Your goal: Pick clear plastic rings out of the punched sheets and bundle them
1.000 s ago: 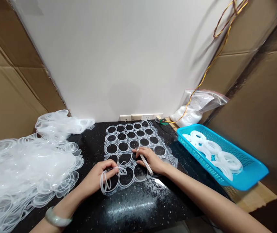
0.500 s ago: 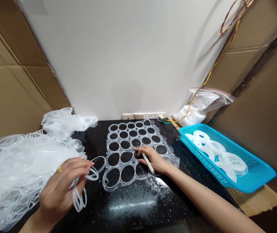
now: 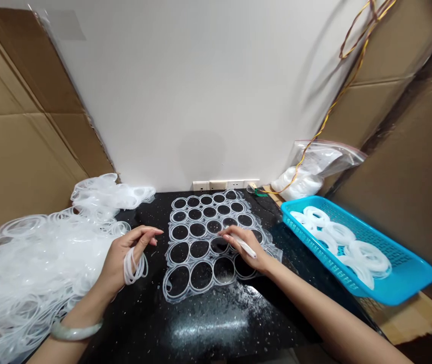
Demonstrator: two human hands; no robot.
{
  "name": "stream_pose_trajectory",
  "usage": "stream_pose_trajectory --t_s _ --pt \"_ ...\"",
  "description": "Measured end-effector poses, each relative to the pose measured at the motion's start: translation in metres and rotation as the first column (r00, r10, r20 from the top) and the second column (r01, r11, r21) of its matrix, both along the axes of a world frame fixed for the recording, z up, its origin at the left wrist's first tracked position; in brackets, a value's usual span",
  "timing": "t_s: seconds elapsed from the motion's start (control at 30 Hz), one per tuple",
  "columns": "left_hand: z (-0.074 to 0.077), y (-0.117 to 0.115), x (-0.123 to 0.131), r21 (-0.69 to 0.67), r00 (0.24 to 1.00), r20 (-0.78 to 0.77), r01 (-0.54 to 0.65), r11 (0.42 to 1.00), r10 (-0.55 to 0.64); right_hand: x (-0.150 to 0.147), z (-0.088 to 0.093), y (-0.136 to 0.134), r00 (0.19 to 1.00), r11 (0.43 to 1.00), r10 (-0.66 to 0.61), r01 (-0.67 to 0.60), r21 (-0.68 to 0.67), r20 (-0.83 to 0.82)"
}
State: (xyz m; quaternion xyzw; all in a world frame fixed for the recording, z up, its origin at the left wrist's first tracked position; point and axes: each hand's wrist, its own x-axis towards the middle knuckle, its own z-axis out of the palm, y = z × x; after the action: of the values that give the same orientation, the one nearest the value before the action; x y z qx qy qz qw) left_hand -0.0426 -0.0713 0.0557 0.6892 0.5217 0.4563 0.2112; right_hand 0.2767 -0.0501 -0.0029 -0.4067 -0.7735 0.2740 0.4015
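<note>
Center frame, on the black countertop, your right hand rests on the right part of the moulded sheet of silicone rings. Its fingers are closed narrowly around a slim white pick, which slants toward the lower right. Left of the sheet's edge, your left hand hovers just off it. The forefinger and thumb are stretched out, and the lower fingers are curled through a bunch of loose rings that hang from them.

The pile of stripped webbing crowds the left edge of the frame, right up to your left wrist. At right, the blue basket holds white rings, and only a narrow strip of counter lies between its rim and the sheet. Bare counter lies along the lower center of the frame, below the sheet's near edge. The far edge nearly meets the wall sockets.
</note>
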Motion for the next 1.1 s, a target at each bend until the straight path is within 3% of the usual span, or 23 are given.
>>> stream_pose_trajectory --t_s 0.1,0.2,0.3,0.4,0.57,0.73,0.9,1.1 --pt "-0.006 0.016 0.000 -0.096 0.997 0.036 0.067 0.993 -0.064 0.004 0.009 -0.001 0.996 0.995 -0.011 0.002 -0.095 -0.090" --pt "-0.018 0.025 0.001 -0.110 0.964 -0.107 0.231 0.967 -0.243 0.006 0.013 0.002 0.993 0.991 -0.011 -0.004 -0.131 -0.120" --pt "-0.039 0.027 0.004 -0.038 0.841 -0.364 0.416 0.909 -0.400 0.004 0.014 0.012 0.999 0.992 -0.008 0.001 -0.126 -0.050" --pt "-0.059 0.022 0.008 -0.019 0.748 -0.480 0.514 0.858 -0.459 -0.002 0.012 0.026 0.999 0.985 0.026 -0.020 -0.174 0.033" --pt "-0.073 0.010 0.012 -0.012 0.755 -0.497 0.488 0.873 -0.428 -0.022 0.011 0.045 0.997 0.962 0.062 -0.073 -0.262 -0.051" --pt "-0.085 0.008 0.006 0.012 0.785 -0.513 0.411 0.912 -0.348 -0.071 0.011 0.060 0.961 0.945 0.164 -0.217 -0.243 -0.221" --pt "-0.090 0.007 0.005 0.019 0.784 -0.541 0.375 0.927 -0.306 -0.110 -0.006 0.077 0.953 0.926 0.185 -0.251 -0.283 -0.242" --pt "-0.093 0.003 0.005 -0.011 0.802 -0.510 0.356 0.934 -0.312 -0.119 -0.023 0.083 0.958 0.881 0.169 -0.253 -0.401 -0.233"
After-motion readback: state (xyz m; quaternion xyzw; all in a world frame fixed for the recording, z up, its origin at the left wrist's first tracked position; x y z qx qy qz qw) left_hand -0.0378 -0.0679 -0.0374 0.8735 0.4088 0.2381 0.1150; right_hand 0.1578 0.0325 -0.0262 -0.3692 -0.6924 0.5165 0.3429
